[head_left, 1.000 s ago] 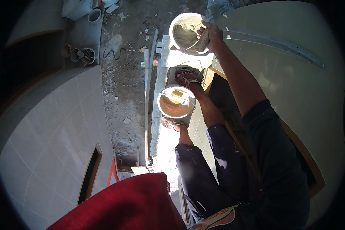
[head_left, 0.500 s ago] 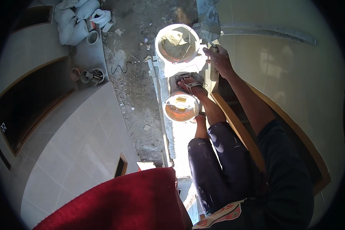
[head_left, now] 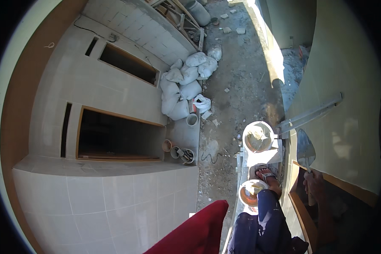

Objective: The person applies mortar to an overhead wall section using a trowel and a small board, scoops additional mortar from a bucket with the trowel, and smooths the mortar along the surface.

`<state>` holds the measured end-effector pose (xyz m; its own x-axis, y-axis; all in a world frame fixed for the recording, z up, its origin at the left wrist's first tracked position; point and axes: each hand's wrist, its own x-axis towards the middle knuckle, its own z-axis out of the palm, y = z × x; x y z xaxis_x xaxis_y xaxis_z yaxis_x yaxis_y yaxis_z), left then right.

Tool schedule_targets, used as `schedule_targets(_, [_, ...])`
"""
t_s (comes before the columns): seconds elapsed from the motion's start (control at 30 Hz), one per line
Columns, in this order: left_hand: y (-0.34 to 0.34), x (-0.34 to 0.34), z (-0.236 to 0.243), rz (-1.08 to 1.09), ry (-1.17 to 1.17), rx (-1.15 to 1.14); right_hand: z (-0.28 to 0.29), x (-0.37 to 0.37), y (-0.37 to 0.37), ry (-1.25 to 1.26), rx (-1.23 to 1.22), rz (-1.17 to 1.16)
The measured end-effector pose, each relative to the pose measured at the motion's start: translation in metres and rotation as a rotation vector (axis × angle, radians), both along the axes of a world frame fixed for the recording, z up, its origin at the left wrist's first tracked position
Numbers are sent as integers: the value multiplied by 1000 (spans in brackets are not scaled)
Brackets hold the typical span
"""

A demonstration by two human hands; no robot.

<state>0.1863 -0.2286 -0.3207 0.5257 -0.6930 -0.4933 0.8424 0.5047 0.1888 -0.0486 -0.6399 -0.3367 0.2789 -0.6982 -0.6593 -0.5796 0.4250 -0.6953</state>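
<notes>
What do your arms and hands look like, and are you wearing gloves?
My right hand wears no glove, and the forearm below it looks bare, though it's in deep shadow. My left hand is out of view. Plain dark red fabric comes in from the lower edge, but I can't tell if it's a sleeve.

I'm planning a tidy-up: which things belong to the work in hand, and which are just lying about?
Likely in use:
trowel, in the right hand
far bucket, holding mix
near bucket, by the foot

Seemingly lying about:
white sacks
brown pot on the ledge
rubble chunks
</notes>
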Motion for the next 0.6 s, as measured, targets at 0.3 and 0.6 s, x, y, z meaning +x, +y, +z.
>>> schedule_targets(0.3, [-65, 13, 107, -1, -215, -47, 14, 24, 9, -398, -282, 2])
schedule_targets(0.6, [-91, 3, 189, 12, -305, -40, 129, 59, 17, -676, -323, 207])
